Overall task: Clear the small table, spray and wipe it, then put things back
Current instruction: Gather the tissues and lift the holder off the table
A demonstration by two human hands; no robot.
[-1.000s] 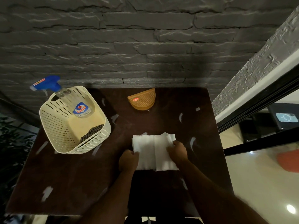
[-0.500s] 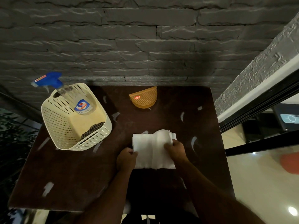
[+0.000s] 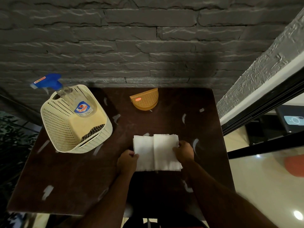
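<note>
A stack of white paper napkins (image 3: 156,152) lies near the middle of the small dark table (image 3: 69,183). My left hand (image 3: 127,162) pinches the stack's left edge. My right hand (image 3: 184,152) grips its right edge, fingers curled over the top sheets. An orange half-round napkin holder (image 3: 144,100) stands at the table's back, apart from the stack. A cream perforated basket (image 3: 69,122) sits at the back left. In it leans a clear spray bottle (image 3: 77,102) with a blue trigger head, and a dark checked cloth (image 3: 93,131) lies at its front.
A dark stone wall (image 3: 131,46) runs along the table's back edge. A black-framed glass door (image 3: 263,104) and pale floor lie to the right. Dark foliage (image 3: 13,142) sits left of the table. White streaks mark the tabletop.
My right hand slid from the top of the napkins out to their right edge. The stack now looks squarer. My left hand stayed at the left edge.
</note>
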